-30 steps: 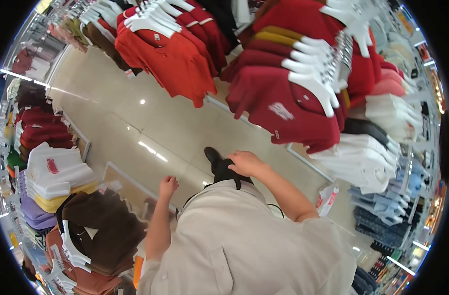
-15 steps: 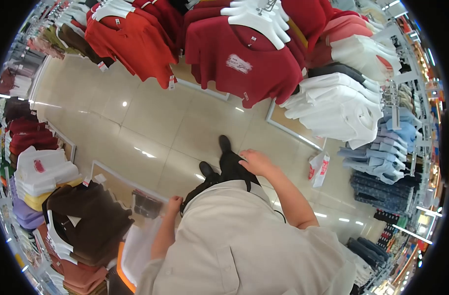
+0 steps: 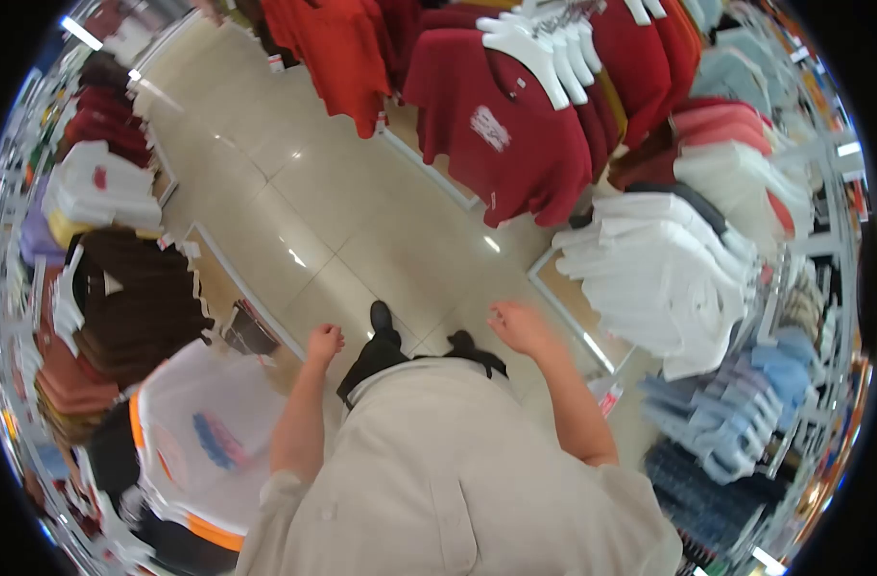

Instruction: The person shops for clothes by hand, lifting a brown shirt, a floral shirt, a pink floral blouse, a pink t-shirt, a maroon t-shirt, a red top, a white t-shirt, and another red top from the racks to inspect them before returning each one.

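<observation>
My left hand point(image 3: 326, 344) hangs at my side with its fingers curled in and nothing seen in them. It is nearest to the low base of the left rack, where a dark packet point(image 3: 248, 329) stands. My right hand point(image 3: 518, 326) swings in front of me, slightly blurred, its fingers loosely bent and apart, holding nothing. Some way to its right hang white T-shirts point(image 3: 640, 274) on hangers. Ahead is a dark red T-shirt point(image 3: 501, 125) with a white print. To my left hang a dark brown shirt point(image 3: 141, 283) and a white T-shirt with orange edging point(image 3: 203, 432).
Pale floor tiles point(image 3: 309, 216) run between the clothes racks. Light-edged rack bases point(image 3: 592, 341) stick out at both sides. Light blue garments point(image 3: 721, 413) and dark jeans point(image 3: 702, 490) hang on the right. A red and white tag point(image 3: 610, 398) is low by the right base.
I have stepped forward; my other foot now leads. The view has turned, and the left racks have come nearer. Both hands have swung, the left one further out from my body.
</observation>
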Tool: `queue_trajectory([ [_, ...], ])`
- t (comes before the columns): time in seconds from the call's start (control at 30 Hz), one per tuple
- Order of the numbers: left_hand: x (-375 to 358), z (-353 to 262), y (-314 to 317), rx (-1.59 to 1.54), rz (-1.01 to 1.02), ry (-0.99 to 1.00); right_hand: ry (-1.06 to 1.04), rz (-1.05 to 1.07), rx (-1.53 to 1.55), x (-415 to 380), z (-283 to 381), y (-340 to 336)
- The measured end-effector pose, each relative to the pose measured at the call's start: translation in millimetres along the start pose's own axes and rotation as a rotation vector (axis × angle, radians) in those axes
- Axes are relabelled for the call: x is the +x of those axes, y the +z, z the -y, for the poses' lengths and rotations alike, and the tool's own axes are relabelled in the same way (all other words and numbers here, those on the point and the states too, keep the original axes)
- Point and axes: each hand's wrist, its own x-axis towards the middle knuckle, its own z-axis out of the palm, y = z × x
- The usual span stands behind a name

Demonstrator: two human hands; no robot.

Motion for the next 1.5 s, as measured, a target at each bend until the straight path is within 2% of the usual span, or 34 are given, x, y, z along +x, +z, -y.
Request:
queue_trajectory([
  [0.13,-59.2,6.7,89.2,-0.059,-0.022,0.107,-0.079,0.093,-0.053,-15.9,-46.6,-5.5],
  [0.23,-106.9,41.6,125.1,0.309,-0.122,0.225,-0.114,0.161,-0.064,-27.4,-67.9,-9.3],
  [0.37,-154.2,101.3,133.5,0.337,-0.209,0.106,-0.184,0.218,-0.114,-41.7,-89.4,-11.4],
  [0.43,-172.2,121.3,129.8,0.324,-0.205,-0.016,-0.178,0.259,-0.18,-44.7,-89.5,-21.8],
  [0.47,-182.6,132.6,128.0,0.326,-0.191,-0.08,-0.203,0.218,-0.161,-52.4,-92.1,-25.3],
  [0.57,-192.2,167.6,125.7,0.269,-0.134,-0.098,-0.24,0.089,-0.12,-72.6,-112.4,-27.2],
  [0.67,-209.7,157.1,140.2,0.162,-0.106,-0.131,-0.173,0.024,0.005,-108.8,-127.2,-32.6],
  [0.9,-248.6,152.3,191.2,0.094,0.008,0.06,-0.092,-0.194,0.027,-201.1,-178.7,-8.1],
  [0.97,-263.2,168.5,213.7,0.152,0.057,0.115,-0.049,-0.29,0.005,-235.4,-193.1,-5.3],
  [1.07,-279.0,209.7,246.0,0.189,0.121,0.041,0.055,-0.422,0.063,-296.4,-205.5,-9.6],
  [1.17,-284.5,284.0,269.1,0.193,0.241,-0.14,0.212,-0.423,0.028,-364.2,-220.8,-12.9],
  [1.27,-334.3,296.6,292.6,0.259,0.259,-0.137,0.279,-0.347,0.039,-412.6,-247.9,3.6],
  [1.4,-375.7,302.4,301.7,0.3,0.215,-0.019,0.322,-0.218,0.021,-443.0,-290.1,44.9],
  [1.5,-388.4,314.3,284.0,0.436,0.223,0.225,0.251,-0.177,0.06,-447.3,-297.8,56.3],
])
